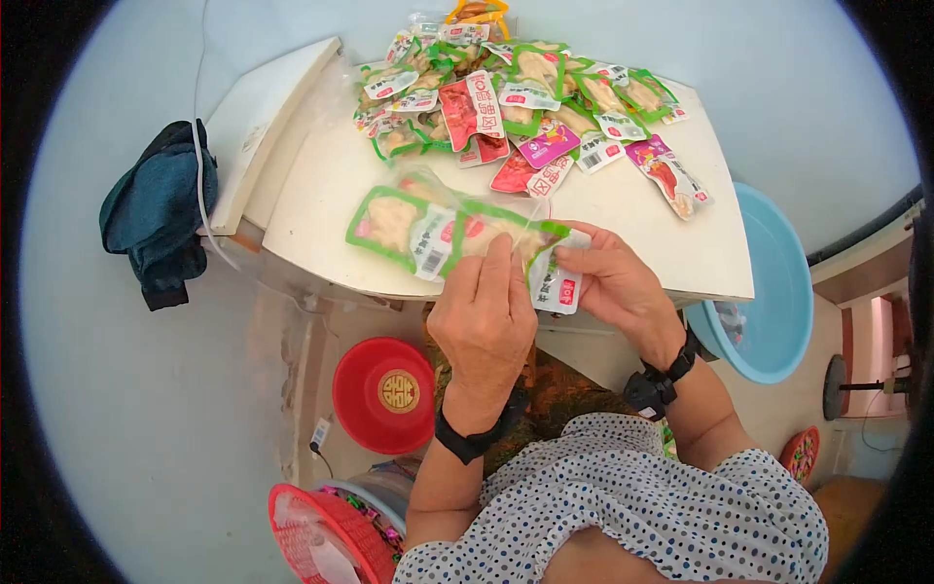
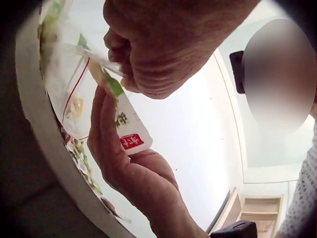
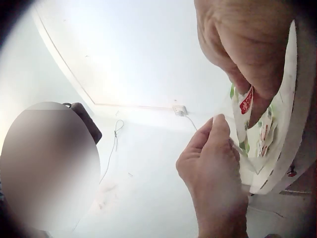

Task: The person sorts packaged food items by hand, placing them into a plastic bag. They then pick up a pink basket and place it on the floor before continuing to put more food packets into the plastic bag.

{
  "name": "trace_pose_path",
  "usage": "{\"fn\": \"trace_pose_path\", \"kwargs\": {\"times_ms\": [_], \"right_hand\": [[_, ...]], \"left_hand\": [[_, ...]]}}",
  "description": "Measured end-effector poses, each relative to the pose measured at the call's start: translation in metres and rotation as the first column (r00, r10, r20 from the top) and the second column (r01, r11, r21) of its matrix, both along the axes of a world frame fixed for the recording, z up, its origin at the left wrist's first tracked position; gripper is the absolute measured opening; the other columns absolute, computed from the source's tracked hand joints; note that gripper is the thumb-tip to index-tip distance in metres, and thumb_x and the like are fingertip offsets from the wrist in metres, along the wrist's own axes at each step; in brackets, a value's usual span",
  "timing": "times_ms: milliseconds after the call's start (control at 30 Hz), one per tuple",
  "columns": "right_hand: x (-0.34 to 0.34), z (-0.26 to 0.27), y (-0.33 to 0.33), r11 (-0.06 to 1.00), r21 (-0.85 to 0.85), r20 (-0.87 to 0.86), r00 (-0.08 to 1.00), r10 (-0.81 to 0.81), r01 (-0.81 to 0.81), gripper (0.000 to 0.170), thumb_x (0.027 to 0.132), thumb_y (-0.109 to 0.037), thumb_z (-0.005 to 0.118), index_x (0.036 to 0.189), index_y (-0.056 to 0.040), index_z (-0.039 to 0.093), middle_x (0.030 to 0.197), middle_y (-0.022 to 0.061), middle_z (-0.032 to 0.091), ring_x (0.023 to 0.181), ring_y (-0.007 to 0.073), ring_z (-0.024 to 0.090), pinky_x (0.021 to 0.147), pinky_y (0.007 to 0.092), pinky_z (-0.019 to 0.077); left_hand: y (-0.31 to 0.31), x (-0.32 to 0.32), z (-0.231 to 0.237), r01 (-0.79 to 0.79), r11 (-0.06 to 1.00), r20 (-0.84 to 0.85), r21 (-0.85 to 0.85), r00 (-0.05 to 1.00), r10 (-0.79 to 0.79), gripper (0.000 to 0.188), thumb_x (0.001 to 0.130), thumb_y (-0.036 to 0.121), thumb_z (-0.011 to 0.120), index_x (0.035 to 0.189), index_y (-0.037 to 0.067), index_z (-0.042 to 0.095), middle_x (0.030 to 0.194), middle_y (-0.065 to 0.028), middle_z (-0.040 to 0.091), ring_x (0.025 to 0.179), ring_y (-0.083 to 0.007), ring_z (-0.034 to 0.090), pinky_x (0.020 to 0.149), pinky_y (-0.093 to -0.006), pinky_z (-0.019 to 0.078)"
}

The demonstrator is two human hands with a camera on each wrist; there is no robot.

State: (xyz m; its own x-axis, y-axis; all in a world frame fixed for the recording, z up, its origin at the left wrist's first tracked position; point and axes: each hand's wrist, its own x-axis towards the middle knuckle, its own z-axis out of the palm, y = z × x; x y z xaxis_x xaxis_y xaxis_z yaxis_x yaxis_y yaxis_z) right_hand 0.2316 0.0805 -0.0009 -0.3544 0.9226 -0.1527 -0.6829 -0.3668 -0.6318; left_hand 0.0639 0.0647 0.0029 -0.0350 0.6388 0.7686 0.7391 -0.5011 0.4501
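Note:
In the head view a clear zip bag [image 1: 418,185] lies toward the table's front edge, with green-and-white food packets [image 1: 394,226] in and under it. My left hand [image 1: 484,316] pinches the bag's edge with curled fingers; a red zip line shows on the bag [image 2: 74,94] in the left wrist view. Close beside it, my right hand [image 1: 628,287] holds a green-and-white packet [image 1: 556,282] between thumb and fingers, at the bag's mouth. The packet's white end with a red label hangs down below the fingers. My left fingertips are partly hidden in the head view.
A pile of food packets [image 1: 535,78] in green, red and purple covers the back of the white table [image 1: 321,224]. A blue basin [image 1: 778,292] stands at the right, a red basin [image 1: 360,409] below. Dark cloth [image 1: 165,214] hangs at the left, near a white cable [image 1: 201,175].

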Motion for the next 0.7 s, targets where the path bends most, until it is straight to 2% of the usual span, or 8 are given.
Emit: {"fn": "trace_pose_path", "kwargs": {"times_ms": [100, 300, 367, 433, 500, 600, 700], "right_hand": [[-0.013, -0.001, 0.004, 1.000, -0.027, -0.089, 0.996, -0.019, 0.017, 0.036, 0.093, 0.003, 0.054, 0.128, 0.0037, 0.052, 0.120, 0.0156, 0.063, 0.109, 0.0250, 0.064, 0.098, 0.0405, 0.0524], [-0.044, -0.010, 0.028, 0.999, 0.024, -0.043, 0.998, -0.048, 0.049, 0.032, 0.096, 0.001, 0.052, 0.128, 0.0029, 0.052, 0.119, 0.0139, 0.062, 0.108, 0.0214, 0.063, 0.095, 0.0344, 0.0514], [-0.057, -0.012, 0.035, 0.966, 0.248, 0.071, 0.993, -0.097, 0.076, 0.030, 0.096, -0.001, 0.051, 0.126, 0.0022, 0.053, 0.118, 0.0126, 0.063, 0.104, 0.0197, 0.063, 0.091, 0.0326, 0.0522], [-0.068, -0.004, 0.037, 0.961, 0.264, -0.008, 0.996, -0.087, 0.086, 0.029, 0.096, -0.002, 0.052, 0.125, 0.0015, 0.054, 0.115, 0.0113, 0.063, 0.100, 0.0183, 0.063, 0.088, 0.0315, 0.0531], [-0.075, 0.009, 0.033, 0.995, 0.078, -0.277, 0.960, -0.033, 0.056, 0.028, 0.095, -0.002, 0.054, 0.123, 0.0010, 0.055, 0.112, 0.0099, 0.063, 0.097, 0.0170, 0.063, 0.085, 0.0311, 0.0539], [-0.078, -0.003, 0.032, 0.983, 0.086, -0.032, 0.987, -0.160, 0.162, 0.026, 0.094, -0.002, 0.058, 0.120, 0.0014, 0.057, 0.106, 0.0083, 0.064, 0.093, 0.0172, 0.064, 0.078, 0.0305, 0.0561], [-0.077, -0.015, 0.033, 0.967, 0.054, 0.153, 0.955, -0.255, 0.250, 0.021, 0.093, -0.001, 0.059, 0.113, 0.0025, 0.059, 0.099, 0.0093, 0.064, 0.085, 0.0179, 0.066, 0.069, 0.0294, 0.0570]], "left_hand": [[-0.001, 0.002, 0.001, 0.017, 0.999, 0.023, -0.027, 1.000, -0.016, 0.022, 0.082, 0.003, 0.070, 0.104, 0.003, 0.068, 0.074, -0.0092, 0.056, 0.061, -0.0273, 0.058, 0.052, -0.0369, 0.0472], [-0.003, 0.001, 0.003, 0.030, 0.999, 0.013, -0.019, 0.999, -0.030, 0.019, 0.084, 0.000, 0.067, 0.103, 0.001, 0.067, 0.074, -0.0128, 0.057, 0.062, -0.0313, 0.059, 0.054, -0.0391, 0.0470], [-0.004, 0.001, 0.003, 0.033, 0.999, -0.001, -0.031, 0.999, -0.033, 0.019, 0.084, 0.000, 0.066, 0.103, 0.001, 0.067, 0.075, -0.0131, 0.057, 0.063, -0.0318, 0.059, 0.055, -0.0396, 0.0474], [-0.006, 0.002, 0.002, 0.026, 0.999, 0.000, -0.044, 1.000, -0.026, 0.019, 0.084, 0.000, 0.066, 0.104, 0.001, 0.067, 0.076, -0.0131, 0.057, 0.064, -0.0319, 0.059, 0.055, -0.0397, 0.0476], [-0.005, 0.000, 0.002, 0.031, 0.999, 0.001, -0.042, 1.000, -0.031, 0.019, 0.084, 0.000, 0.066, 0.104, 0.001, 0.067, 0.076, -0.0131, 0.057, 0.064, -0.0317, 0.059, 0.055, -0.0395, 0.0477], [-0.005, -0.002, 0.000, 0.054, 0.998, 0.002, -0.041, 0.999, -0.054, 0.019, 0.084, 0.001, 0.067, 0.103, 0.002, 0.067, 0.076, -0.0127, 0.057, 0.063, -0.0312, 0.059, 0.054, -0.0391, 0.0475], [-0.006, -0.001, -0.002, 0.070, 0.996, 0.002, -0.053, 0.998, -0.070, 0.018, 0.085, 0.001, 0.067, 0.103, 0.002, 0.068, 0.075, -0.0121, 0.057, 0.062, -0.0305, 0.059, 0.053, -0.0386, 0.0472]]}}
